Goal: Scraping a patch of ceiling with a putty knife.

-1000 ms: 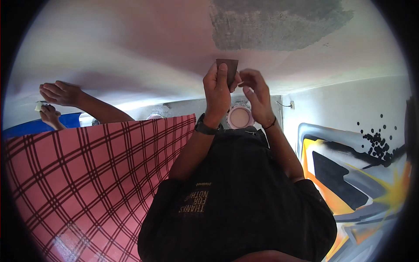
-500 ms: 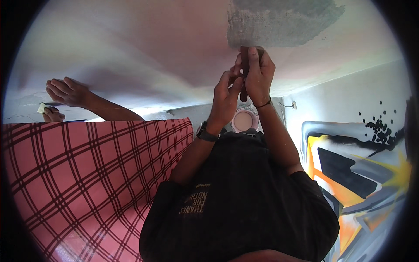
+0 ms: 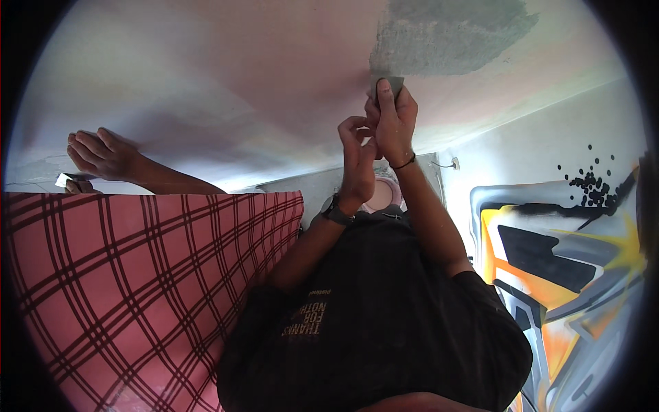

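Note:
In my right hand (image 3: 397, 123) is a small flat grey plate (image 3: 391, 84), like a scraper blade, pinched with the thumb on its face. Its upper edge lies close to the lower left of a rough grey patch (image 3: 453, 38) on the pinkish-white wall (image 3: 274, 75). Whether it touches the wall I cannot tell. My left hand (image 3: 358, 161) is just beside the right one, fingers bent and partly apart, with nothing visible in it. The plate's lower part is hidden by my right hand.
At the left, another person's hand (image 3: 103, 154) rests against the wall; their other hand (image 3: 81, 186) holds a small light-edged piece (image 3: 63, 180). A red checked cloth (image 3: 151, 275) hides their body. Beyond my wrists stands a pink bucket (image 3: 382, 196) with pale contents. A painted wall (image 3: 542, 261) rises at right.
The plate has turned from dark and edge-like to showing a grey face. My left hand has come slightly down and away from it. The other person's lower hand has shifted slightly.

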`<control>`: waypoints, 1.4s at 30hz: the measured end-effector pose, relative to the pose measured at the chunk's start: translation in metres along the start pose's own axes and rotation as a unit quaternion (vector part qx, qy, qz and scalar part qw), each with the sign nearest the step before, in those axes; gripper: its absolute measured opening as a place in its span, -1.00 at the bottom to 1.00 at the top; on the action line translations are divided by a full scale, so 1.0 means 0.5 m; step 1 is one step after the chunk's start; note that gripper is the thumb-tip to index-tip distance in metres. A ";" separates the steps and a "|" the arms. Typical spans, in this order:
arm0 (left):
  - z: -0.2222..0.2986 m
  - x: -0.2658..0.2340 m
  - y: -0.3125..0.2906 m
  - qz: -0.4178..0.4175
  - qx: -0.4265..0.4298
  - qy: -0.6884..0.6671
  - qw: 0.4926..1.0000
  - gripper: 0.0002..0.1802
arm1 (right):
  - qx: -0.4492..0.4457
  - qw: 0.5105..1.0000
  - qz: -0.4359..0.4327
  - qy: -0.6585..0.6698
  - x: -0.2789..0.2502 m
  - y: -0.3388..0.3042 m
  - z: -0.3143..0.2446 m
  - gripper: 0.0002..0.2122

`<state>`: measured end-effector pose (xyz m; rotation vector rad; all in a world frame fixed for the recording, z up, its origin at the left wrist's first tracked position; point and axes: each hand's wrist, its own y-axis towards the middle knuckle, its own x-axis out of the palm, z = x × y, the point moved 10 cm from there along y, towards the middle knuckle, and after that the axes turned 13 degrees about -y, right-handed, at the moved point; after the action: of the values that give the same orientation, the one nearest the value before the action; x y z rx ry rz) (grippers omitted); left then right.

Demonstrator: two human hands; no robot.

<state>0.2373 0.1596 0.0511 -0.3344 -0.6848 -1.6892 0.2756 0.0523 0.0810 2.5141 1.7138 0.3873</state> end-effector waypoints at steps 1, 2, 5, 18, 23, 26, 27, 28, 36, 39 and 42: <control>0.015 -0.011 0.005 0.033 0.036 -0.011 0.999 -0.70 | -0.001 1.000 0.000 -0.001 0.003 0.000 0.008 -0.71; 0.017 -0.018 0.017 0.033 0.036 -0.012 0.999 -0.70 | -0.011 0.999 0.026 -0.046 -0.004 -0.002 0.011 -0.72; 0.035 -0.009 0.045 -0.026 0.042 0.052 0.997 -0.58 | -0.033 0.993 0.062 -0.098 -0.018 0.007 0.010 -0.72; -0.040 0.003 0.048 -0.031 -0.055 0.046 0.997 -0.41 | -0.058 0.979 0.118 -0.159 -0.010 -0.013 -0.031 -0.70; -0.046 -0.002 0.016 0.008 -0.004 0.098 0.995 -0.31 | -0.036 0.976 0.104 -0.188 -0.019 -0.034 -0.004 -0.70; -0.037 0.009 0.020 -0.023 -0.011 0.119 0.993 -0.26 | -0.006 0.987 0.105 -0.124 -0.025 -0.033 0.007 -0.70; -0.026 0.017 0.017 -0.033 0.000 0.129 0.991 -0.25 | -0.015 0.986 0.110 -0.127 -0.028 -0.035 0.003 -0.71; -0.012 0.029 0.025 -0.046 0.013 0.137 0.989 -0.23 | -0.014 0.986 0.110 -0.127 -0.029 -0.032 0.007 -0.71; 0.019 0.049 0.032 -0.047 0.008 0.121 0.992 -0.34 | -0.057 0.976 0.089 -0.190 -0.018 -0.021 -0.028 -0.71; 0.025 0.063 0.076 -0.044 0.014 0.118 0.992 -0.33 | -0.042 0.981 0.108 -0.156 -0.024 -0.021 -0.003 -0.71; 0.028 0.068 0.050 -0.032 -0.005 0.117 0.993 -0.32 | -0.025 0.980 0.094 -0.175 -0.021 -0.016 -0.024 -0.73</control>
<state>0.2514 0.1386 0.0875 -0.1194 -0.5178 -1.7598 0.2616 0.0444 0.0893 2.5277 1.3297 -0.0060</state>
